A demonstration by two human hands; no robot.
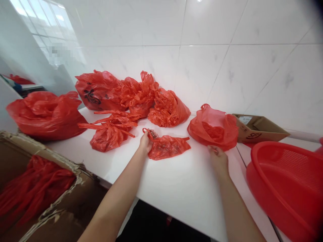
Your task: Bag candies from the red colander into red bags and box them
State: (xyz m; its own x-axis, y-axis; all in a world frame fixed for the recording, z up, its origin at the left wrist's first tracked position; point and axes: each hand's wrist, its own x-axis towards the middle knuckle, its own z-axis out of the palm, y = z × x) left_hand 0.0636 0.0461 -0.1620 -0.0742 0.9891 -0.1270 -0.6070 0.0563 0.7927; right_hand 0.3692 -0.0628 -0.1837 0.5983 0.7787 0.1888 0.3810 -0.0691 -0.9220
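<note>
My left hand (147, 140) is closed around the handle end of a small red plastic bag (169, 148), which lies on the white table with something small showing dimly through its film. To the right, my right hand (219, 159) has its fingers curled together at the lower front edge of an open red plastic bag (213, 131). What its fingertips hold, if anything, is too small to tell. Left of my left hand rests a filled small red bag (107, 137) with its handles stretched out, and another lies just behind it.
Large bulging red bags (46, 114) stand along the left and back of the white table (181, 188). At right are an open cardboard box (257, 129) and a red plastic basin (262, 174). A torn carton (68, 198) with red bags sits front left. A tiled wall (161, 30) rises behind.
</note>
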